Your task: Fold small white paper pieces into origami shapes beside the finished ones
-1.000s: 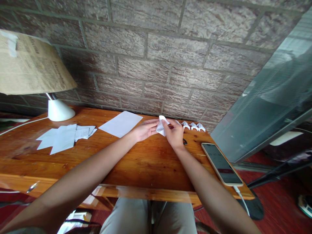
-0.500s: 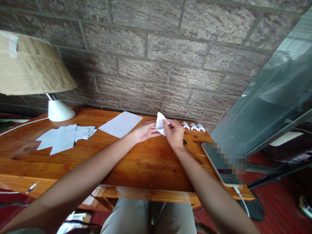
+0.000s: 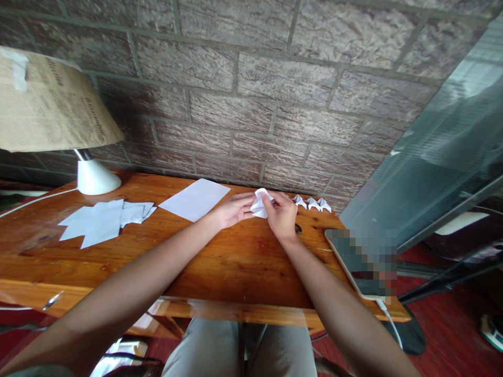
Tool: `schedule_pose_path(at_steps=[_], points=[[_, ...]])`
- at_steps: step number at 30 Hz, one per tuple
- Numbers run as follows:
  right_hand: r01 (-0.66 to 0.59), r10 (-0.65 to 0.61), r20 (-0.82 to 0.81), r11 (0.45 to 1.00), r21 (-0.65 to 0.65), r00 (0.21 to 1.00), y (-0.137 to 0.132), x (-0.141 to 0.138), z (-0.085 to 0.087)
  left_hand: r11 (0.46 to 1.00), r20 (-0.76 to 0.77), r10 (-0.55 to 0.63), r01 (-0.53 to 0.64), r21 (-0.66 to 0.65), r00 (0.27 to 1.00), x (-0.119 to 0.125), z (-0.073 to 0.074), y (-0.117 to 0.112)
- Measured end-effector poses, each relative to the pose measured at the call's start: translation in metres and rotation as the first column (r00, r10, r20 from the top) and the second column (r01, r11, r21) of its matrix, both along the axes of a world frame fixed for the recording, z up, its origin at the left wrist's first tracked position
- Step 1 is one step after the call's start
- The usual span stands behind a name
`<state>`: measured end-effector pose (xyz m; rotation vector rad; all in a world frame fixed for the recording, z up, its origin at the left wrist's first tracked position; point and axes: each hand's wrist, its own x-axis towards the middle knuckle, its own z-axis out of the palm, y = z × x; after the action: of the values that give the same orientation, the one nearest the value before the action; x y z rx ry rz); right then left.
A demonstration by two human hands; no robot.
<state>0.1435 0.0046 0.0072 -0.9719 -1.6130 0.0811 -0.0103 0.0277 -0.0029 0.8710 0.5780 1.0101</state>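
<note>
A small piece of folded white paper is held up just above the table, between my two hands. My right hand pinches it from the right, thumb on the near face and the other fingers behind. At its left edge, my left hand grips it with the fingertips, which are partly hidden by the paper. Creases and a bent top edge show on the sheet. Several finished-looking folded paper pieces stand in a row just right of my right hand. Part of a dark looped object shows beside my right wrist.
On the wooden table lie a flat white sheet and a pile of white paper pieces. A lamp stands at the left back. A tablet with a cable lies at the right edge. Behind rises a brick wall.
The folded paper's top point has come down and bent over between my fingers, so the piece looks shorter. My left fingers have closed in slightly on it.
</note>
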Motion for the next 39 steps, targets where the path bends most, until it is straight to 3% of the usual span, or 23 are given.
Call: schedule_pose_path(at_steps=[16, 22, 27, 31, 35, 39], points=[[0.017, -0.017, -0.029, 1.000, -0.019, 0.999, 0.000, -0.001, 0.000, 0.999, -0.007, -0.033, 0.033, 0.015, 0.999, 0.000, -0.006, 0.007], [0.044, -0.045, -0.031, 0.999, -0.023, 0.999, -0.001, -0.001, 0.000, 0.999, 0.000, -0.033, 0.033, 0.009, 0.999, 0.002, -0.001, 0.003], [0.056, -0.060, -0.077, 0.997, -0.055, 0.995, 0.003, 0.004, 0.000, 0.988, -0.030, -0.031, 0.035, 0.150, 0.999, 0.003, 0.004, -0.003], [0.033, -0.044, -0.111, 0.995, -0.099, 0.993, 0.004, 0.006, 0.001, 0.962, -0.086, 0.069, -0.043, 0.268, 0.994, 0.003, 0.003, -0.003], [-0.046, 0.033, -0.107, 0.992, -0.119, 0.994, 0.004, 0.003, 0.001, 0.938, -0.092, 0.251, -0.218, 0.271, 0.964, 0.002, 0.000, 0.002], [-0.189, 0.167, -0.115, 0.957, -0.220, 0.979, 0.009, 0.001, -0.005, 0.897, -0.068, 0.378, -0.347, 0.275, 0.923, 0.000, -0.001, 0.007]])
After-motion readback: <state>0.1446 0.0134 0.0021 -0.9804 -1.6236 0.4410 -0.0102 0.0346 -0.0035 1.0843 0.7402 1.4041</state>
